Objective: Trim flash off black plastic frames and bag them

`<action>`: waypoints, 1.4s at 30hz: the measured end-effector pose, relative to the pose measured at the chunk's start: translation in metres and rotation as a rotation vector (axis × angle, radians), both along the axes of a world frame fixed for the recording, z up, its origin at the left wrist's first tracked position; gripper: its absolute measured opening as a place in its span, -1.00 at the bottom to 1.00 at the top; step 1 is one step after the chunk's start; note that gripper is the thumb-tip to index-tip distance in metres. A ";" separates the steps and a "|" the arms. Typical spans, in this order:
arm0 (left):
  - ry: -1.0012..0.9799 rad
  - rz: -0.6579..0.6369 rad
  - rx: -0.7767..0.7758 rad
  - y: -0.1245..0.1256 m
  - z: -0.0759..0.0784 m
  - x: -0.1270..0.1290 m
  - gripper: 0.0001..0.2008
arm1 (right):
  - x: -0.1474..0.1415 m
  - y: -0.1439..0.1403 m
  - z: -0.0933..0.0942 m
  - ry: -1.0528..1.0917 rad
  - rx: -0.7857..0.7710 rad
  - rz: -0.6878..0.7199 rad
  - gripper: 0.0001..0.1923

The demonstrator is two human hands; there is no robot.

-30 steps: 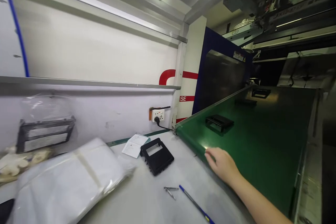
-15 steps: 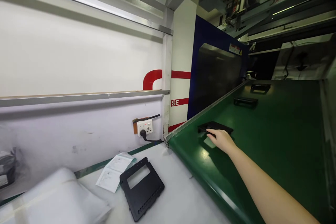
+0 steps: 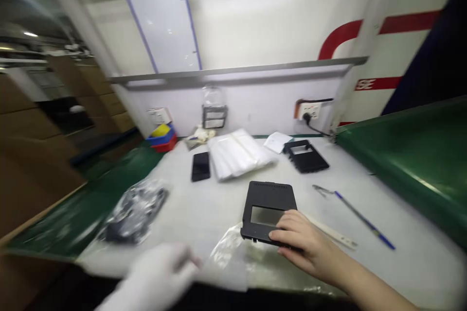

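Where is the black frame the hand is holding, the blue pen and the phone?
black frame (image 3: 268, 200): head view, on its top border.
blue pen (image 3: 359, 218): head view, middle of its shaft.
phone (image 3: 201, 165): head view, middle of its dark screen.

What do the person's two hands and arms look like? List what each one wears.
The left hand wears a white glove, blurred by motion, and its arm is hardly in view. The right hand is bare, with no glove, ring or watch showing, and its forearm is bare too, with no sleeve in view.
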State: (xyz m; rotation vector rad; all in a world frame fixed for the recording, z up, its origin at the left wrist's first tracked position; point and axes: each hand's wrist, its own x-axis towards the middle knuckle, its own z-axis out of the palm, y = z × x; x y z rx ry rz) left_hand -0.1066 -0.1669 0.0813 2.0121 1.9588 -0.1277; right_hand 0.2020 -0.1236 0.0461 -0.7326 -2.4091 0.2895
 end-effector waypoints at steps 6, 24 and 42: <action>0.195 -0.549 -0.441 -0.055 -0.063 0.046 -0.81 | -0.012 -0.033 -0.038 -0.073 -0.047 -0.015 -0.77; -0.253 -0.118 -0.045 0.013 -0.016 0.024 -0.69 | -0.007 0.006 -0.041 -0.172 -0.191 -0.480 -0.65; -0.372 -0.156 0.035 0.078 -0.063 0.054 -0.77 | -0.052 0.030 -0.023 -0.107 -0.184 -0.239 -0.78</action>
